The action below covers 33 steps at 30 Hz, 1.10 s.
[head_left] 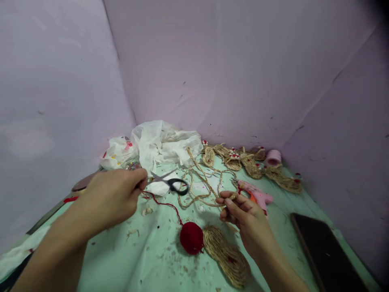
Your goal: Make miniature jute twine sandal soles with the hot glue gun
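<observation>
My right hand (244, 213) pinches one end of a braided straw cord (209, 188), whose loose loops spread over the cloth beside it. My left hand (124, 194) is closed in a fist near the blades of the black-handled scissors (179, 186); what its fingers hold, if anything, is hidden. The scissors lie with their blades apart on a white scrap. From a red yarn ball (191, 238) a strand runs up towards my left hand. Touching the ball is a coiled straw sole (226, 257) with a red spot.
A pink glue gun (255, 194) lies just beyond my right hand. Several beaded straw slippers (249, 164) and a pink spool (273, 157) line the back. White plastic bags (164, 142) sit back left. A dark phone (328, 251) lies at right on the green cloth (121, 259).
</observation>
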Available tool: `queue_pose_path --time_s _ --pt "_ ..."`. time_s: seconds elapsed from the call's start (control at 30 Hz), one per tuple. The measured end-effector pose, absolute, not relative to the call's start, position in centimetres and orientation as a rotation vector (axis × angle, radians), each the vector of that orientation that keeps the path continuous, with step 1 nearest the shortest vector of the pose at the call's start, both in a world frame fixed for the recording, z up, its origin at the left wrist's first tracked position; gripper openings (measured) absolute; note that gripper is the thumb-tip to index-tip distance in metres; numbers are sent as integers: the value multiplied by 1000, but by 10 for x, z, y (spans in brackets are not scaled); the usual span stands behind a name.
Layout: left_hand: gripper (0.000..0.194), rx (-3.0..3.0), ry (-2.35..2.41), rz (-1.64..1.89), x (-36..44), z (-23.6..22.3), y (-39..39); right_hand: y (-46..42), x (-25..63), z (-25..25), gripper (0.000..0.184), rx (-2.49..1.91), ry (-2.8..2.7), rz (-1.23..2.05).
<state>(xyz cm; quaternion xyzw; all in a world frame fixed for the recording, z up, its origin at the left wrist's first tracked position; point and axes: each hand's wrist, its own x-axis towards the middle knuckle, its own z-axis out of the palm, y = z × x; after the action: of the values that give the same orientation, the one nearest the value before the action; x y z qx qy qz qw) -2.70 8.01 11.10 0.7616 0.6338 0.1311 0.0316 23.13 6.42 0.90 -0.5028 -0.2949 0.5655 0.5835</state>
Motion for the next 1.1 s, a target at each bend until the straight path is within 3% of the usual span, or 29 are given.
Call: queue_pose_path --time_s 0.3,0.43,0.53,0.67,0.8,1.1 --pt "24 2939 1636 326 43 66 71 57 219 15 35 -1067 -767 1567" --pt "25 2589 1711 487 59 44 67 53 209 8 31 -1052 -904 1604" --pt "24 2177 1488 607 62 39 66 52 206 7 31 -1074 -792 1557" --pt "49 1705 1242 717 62 43 75 54 212 15 35 -917 -740 1646" --pt "51 1293 1173 769 57 49 87 59 223 19 35 -975 -694 1633" --pt "41 1360 1075 715 54 45 83 65 229 11 32 -1241 -692 1410"
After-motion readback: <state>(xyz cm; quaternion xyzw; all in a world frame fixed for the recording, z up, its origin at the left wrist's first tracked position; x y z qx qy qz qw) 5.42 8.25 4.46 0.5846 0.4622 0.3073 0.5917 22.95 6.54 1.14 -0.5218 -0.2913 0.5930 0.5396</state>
